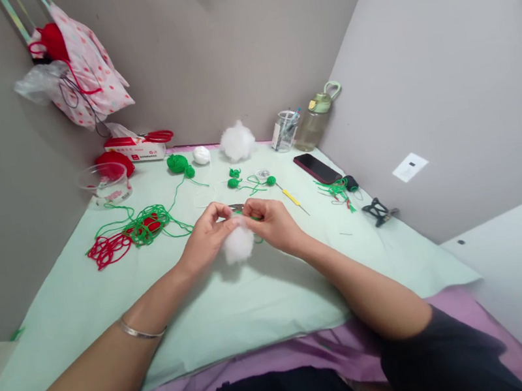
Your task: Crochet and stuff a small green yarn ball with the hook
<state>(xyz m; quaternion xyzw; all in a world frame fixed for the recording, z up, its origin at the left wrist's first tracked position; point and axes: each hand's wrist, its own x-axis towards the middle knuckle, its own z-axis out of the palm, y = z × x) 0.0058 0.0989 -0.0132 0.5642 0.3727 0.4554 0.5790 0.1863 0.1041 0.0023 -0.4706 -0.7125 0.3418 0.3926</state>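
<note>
Over the middle of the table a tuft of white fibre stuffing (239, 245) hangs below my fingertips. My left hand (210, 230) is closed in a pinch, its thumb on the top of the stuffing. Close beside it, my right hand (271, 220) is closed too, thumb and fingertips at the same tuft. A dark metal tool (237, 207) shows between the fingertips; its kind is unclear. Some green yarn (259, 240) peeks out under my right hand. Just beyond lie a small green crocheted piece (233, 183) and a yellow-handled crochet hook (291, 197).
Tangled green yarn (153, 222) and red yarn (108, 249) lie left. Behind are green balls (177, 163), a white ball (201, 155) and more stuffing (237, 142). At right stand a pen cup (285, 132), bottle (314, 124), phone (317, 168) and black stand (379, 211).
</note>
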